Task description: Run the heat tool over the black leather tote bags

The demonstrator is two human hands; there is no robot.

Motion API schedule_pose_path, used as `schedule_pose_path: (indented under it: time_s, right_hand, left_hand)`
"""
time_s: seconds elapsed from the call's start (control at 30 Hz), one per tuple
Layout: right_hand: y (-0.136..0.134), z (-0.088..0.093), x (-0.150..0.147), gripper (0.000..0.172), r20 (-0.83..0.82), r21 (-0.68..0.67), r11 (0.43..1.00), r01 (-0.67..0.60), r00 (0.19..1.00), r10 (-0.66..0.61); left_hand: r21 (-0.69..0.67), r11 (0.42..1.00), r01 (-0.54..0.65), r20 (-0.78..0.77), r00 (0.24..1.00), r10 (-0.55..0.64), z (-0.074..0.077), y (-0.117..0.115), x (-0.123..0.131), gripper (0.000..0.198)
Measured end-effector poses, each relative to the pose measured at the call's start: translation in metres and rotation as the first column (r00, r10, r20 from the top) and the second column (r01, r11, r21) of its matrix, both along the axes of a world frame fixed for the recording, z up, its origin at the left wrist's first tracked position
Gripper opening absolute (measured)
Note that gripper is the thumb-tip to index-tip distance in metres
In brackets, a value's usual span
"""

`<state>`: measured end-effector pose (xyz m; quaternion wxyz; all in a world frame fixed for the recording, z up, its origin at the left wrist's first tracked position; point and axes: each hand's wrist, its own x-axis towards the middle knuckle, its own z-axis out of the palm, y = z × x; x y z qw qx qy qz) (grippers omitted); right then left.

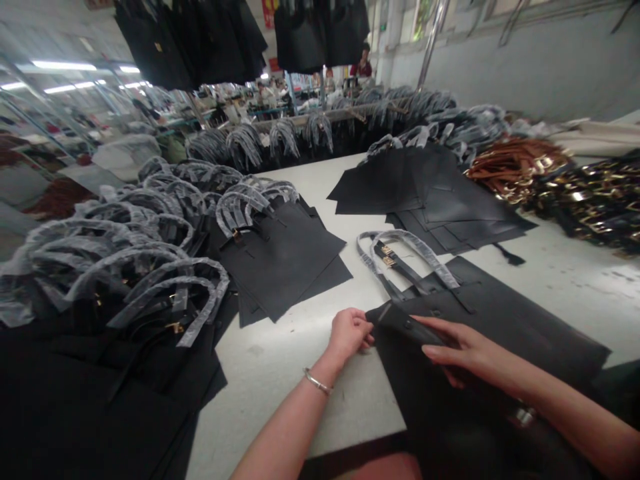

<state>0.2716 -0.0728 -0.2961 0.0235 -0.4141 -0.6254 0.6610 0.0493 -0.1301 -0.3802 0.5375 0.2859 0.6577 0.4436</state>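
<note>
The left hand and right hand are close but apart, both closed on a flat black leather strip. The left hand curls around its near end, while the right reaches in from the side with its fingers stretched along it. A thin silver bangle circles the left wrist. The strip lies on a flat black leather tote bag, whose two handles, wrapped in clear plastic, loop up beyond it beside small brass buckles.

The bag rests on a long white worktop. To the left rise stacks of similar black bags with plastic-wrapped handles. Ahead lies another black pile, and to the far right are heaps of tan straps and gold-toned hardware.

Black bags hang overhead in a bright factory hall, where a person in a red top sits beyond. A red sign is too blurred to read.
</note>
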Motion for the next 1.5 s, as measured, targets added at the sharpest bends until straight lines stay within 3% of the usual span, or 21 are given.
schedule_pose_path:
  time_s: [0.2,0.33,0.5,0.6,0.7,0.77,0.87,0.93,0.97,1.03,1.07,1.13,1.2,1.27,1.3,1.33,1.4,1.5]
  right_hand:
    - [0.003,0.012,-0.018,0.073,-0.016,0.007,1.0,0.001,1.0,-0.001]
    - [0.005,0.011,-0.027,0.072,-0.127,0.005,0.999,0.043,0.991,-0.042]
    - [0.003,0.008,-0.033,0.071,-0.131,0.063,0.996,0.069,0.989,-0.061]
    - [0.01,0.014,-0.03,0.071,-0.155,0.213,0.955,0.208,0.972,-0.177]
    - [0.023,0.029,-0.01,0.07,-0.185,0.265,0.915,0.303,0.948,-0.26]
    - [0.029,0.04,0.016,0.067,-0.197,0.269,0.897,0.35,0.932,-0.304]
    - [0.029,0.049,0.063,0.067,-0.213,0.234,0.833,0.501,0.863,-0.458]
    - [0.023,0.048,0.095,0.062,-0.186,0.212,0.785,0.582,0.813,-0.552]
    - [0.018,0.045,0.109,0.061,-0.171,0.204,0.764,0.612,0.791,-0.587]
    - [0.006,0.038,0.135,0.062,-0.122,0.205,0.721,0.661,0.749,-0.652]
    - [-0.001,0.033,0.146,0.064,-0.092,0.209,0.704,0.678,0.731,-0.677]
    - [-0.016,0.023,0.163,0.068,-0.035,0.213,0.676,0.705,0.697,-0.716]
    - [-0.033,0.014,0.176,0.071,0.007,0.202,0.661,0.722,0.674,-0.739]
    - [-0.049,0.008,0.185,0.074,0.043,0.172,0.659,0.732,0.663,-0.747]
    - [-0.057,0.006,0.188,0.075,0.059,0.154,0.658,0.737,0.658,-0.751]
    - [-0.065,0.005,0.19,0.076,0.072,0.133,0.654,0.745,0.651,-0.756]
    - [-0.079,0.005,0.192,0.079,0.088,0.094,0.636,0.766,0.63,-0.772]
    - [-0.099,0.003,0.193,0.08,0.076,0.038,0.628,0.777,0.625,-0.777]
  left_hand:
    - [0.101,0.994,-0.028,0.092,0.996,0.019,0.008,-0.001,0.0,0.018]
    - [0.169,0.985,-0.042,0.141,0.99,0.018,0.006,-0.003,-0.006,0.034]
    - [0.222,0.975,0.006,0.122,0.992,-0.034,0.004,-0.003,-0.008,0.041]
    - [0.225,0.963,-0.149,0.161,0.98,0.114,0.004,-0.003,-0.006,0.043]
    - [0.203,0.913,-0.355,0.196,0.928,0.318,0.001,-0.004,-0.011,0.046]
    - [0.197,0.88,-0.431,0.179,0.899,0.4,-0.002,-0.007,-0.021,0.043]
    - [0.224,0.853,-0.471,0.083,0.881,0.465,-0.005,-0.017,-0.041,0.036]
    - [0.289,0.845,-0.449,-0.109,0.862,0.495,-0.003,-0.025,-0.049,0.034]
    - [0.348,0.839,-0.418,-0.258,0.818,0.515,0.0,-0.028,-0.049,0.034]
    - [0.479,0.838,-0.26,-0.549,0.656,0.517,0.008,-0.034,-0.037,0.033]
    - [0.518,0.847,-0.121,-0.651,0.585,0.483,0.013,-0.036,-0.026,0.03]
    - [0.482,0.841,0.244,-0.788,0.541,0.294,0.021,-0.037,0.006,0.028]
    - [0.33,0.714,0.617,-0.881,0.473,-0.002,0.025,-0.034,0.042,0.037]
    - [0.154,0.532,0.833,-0.934,0.298,-0.196,0.025,-0.027,0.074,0.054]
    - [0.081,0.474,0.877,-0.949,0.214,-0.233,0.023,-0.022,0.087,0.06]
    - [0.025,0.453,0.891,-0.96,0.149,-0.239,0.021,-0.016,0.097,0.062]
    - [-0.042,0.497,0.867,-0.974,0.074,-0.212,0.015,-0.003,0.108,0.062]
    - [-0.078,0.594,0.801,-0.986,0.025,-0.162,0.009,0.017,0.11,0.061]
